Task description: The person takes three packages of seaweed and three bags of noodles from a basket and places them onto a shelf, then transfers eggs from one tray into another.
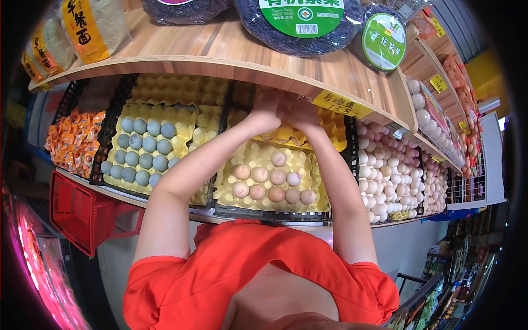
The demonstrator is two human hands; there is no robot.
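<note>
Orange-red cloth of the shirt [247, 264] fills the near edge of our view, and from it both bare arms run forward and up into the egg shelf. Below the arms a black crate [264, 213] holds a yellow pulp tray [250, 153] with ten or so brown eggs [276, 177] lying in its cups. To the left, a neighbouring crate carries blue-green eggs [146, 146], and a red basket [82, 214] hangs lower at that side. To the right, pale eggs [388, 170] are heaped in another bay.

Further in, a second yellow tray, the upper tray [329, 129], sits raised and tilted above the back of the first. Its long side runs left to right. It lies just under the hands and reaches from them toward the right wall of the crate. The left hand [268, 111] and the right hand [303, 116] meet side by side at its far left part, touching each other. The right hand is nearer the tray's middle, the left nearer its corner. The fingers bend over the rim, but the shelf edge hides them, so we cannot tell whether they grip or only rest there.

Just above the hands runs the curved wooden shelf [220, 47] with a yellow price tag [341, 104], and on top of it lie dark round packs [300, 22] with green labels.
</note>
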